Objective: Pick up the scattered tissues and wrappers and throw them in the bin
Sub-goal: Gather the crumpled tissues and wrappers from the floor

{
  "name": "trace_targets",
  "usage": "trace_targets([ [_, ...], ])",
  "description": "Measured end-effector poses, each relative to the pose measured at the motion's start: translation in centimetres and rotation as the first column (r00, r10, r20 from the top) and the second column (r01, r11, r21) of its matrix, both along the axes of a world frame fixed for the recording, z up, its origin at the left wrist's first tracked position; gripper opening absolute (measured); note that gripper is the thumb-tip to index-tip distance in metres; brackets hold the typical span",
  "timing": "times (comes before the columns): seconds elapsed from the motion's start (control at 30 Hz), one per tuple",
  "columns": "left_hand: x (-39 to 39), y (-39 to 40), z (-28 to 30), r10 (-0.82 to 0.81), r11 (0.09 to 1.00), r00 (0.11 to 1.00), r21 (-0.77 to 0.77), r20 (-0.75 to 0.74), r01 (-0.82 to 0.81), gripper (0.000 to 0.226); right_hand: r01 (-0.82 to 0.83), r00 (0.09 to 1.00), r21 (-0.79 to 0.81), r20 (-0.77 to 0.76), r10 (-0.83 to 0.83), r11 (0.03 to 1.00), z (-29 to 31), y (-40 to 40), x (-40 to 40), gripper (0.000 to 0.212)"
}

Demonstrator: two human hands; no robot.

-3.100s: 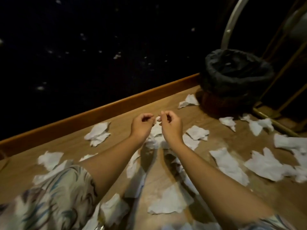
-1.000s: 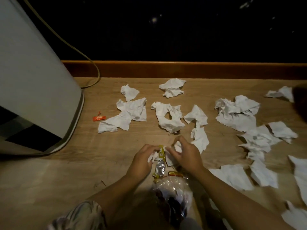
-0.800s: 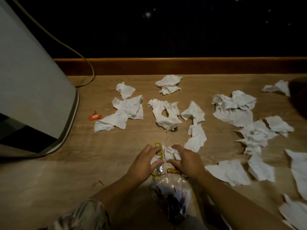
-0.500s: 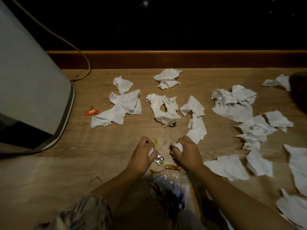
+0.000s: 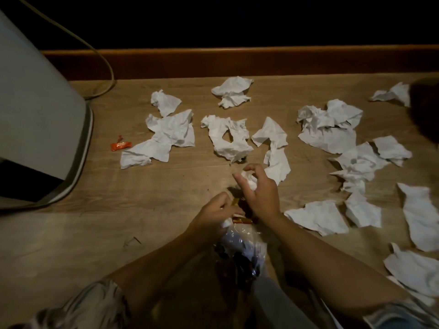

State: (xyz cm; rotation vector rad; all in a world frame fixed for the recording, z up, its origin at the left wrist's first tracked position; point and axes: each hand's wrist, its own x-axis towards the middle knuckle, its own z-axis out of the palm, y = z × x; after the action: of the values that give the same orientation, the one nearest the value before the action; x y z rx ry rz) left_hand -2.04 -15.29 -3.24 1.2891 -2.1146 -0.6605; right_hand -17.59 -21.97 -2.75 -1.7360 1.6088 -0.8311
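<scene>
Several crumpled white tissues lie scattered over the wooden floor, among them a holed tissue (image 5: 228, 138) in the middle and a flat tissue (image 5: 317, 217) to the right of my arms. My right hand (image 5: 261, 193) curls around a balled white tissue (image 5: 249, 181), index finger stretched out. Just below and to the left, my left hand (image 5: 215, 213) is closed on a small yellow-edged wrapper (image 5: 235, 202). A clear plastic wrapper (image 5: 240, 243) with dark contents lies under my wrists, a red-yellow wrapper (image 5: 242, 220) at its top. A small orange wrapper (image 5: 120, 145) lies alone at the left.
A large white appliance (image 5: 35, 103) stands at the left with a cable (image 5: 104, 60) running behind it. A wooden baseboard (image 5: 237, 59) bounds the floor at the back. A dark shape (image 5: 425, 110) sits at the right edge among more tissues.
My right hand has moved forward with the balled tissue in it. My left hand has pulled back toward the clear plastic wrapper, still closed on the small wrapper.
</scene>
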Motion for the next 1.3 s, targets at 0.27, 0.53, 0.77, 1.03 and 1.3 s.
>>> trace_targets([
  [0.27,-1.3,1.8,-0.4,-0.232,0.966,0.956,0.156,0.178,0.205,0.068,0.060,0.998,-0.025,-0.013,-0.060,0.998,-1.1,0.2,-1.0,0.039],
  [0.53,-2.5,2.2,-1.4,-0.389,0.910,0.812,0.318,0.434,0.266,0.082,0.098,0.995,-0.030,0.007,-0.098,0.995,-1.4,0.4,-1.2,0.034],
  [0.77,-2.3,0.3,-3.0,-0.151,0.969,0.937,0.236,0.316,0.076,0.045,0.136,0.990,0.006,0.030,-0.136,0.991,-1.8,0.2,-1.5,0.032],
  [1.03,-1.8,-3.3,-3.2,0.154,0.881,0.969,0.417,0.195,-0.224,0.055,0.200,0.976,-0.029,0.096,-0.196,0.979,-1.7,-0.4,-1.6,0.029],
  [1.3,-1.8,-6.7,0.3,0.611,0.738,0.791,0.342,0.028,-0.582,0.053,0.301,0.940,-0.073,0.189,-0.283,0.951,-0.9,-1.8,-1.6,0.023],
])
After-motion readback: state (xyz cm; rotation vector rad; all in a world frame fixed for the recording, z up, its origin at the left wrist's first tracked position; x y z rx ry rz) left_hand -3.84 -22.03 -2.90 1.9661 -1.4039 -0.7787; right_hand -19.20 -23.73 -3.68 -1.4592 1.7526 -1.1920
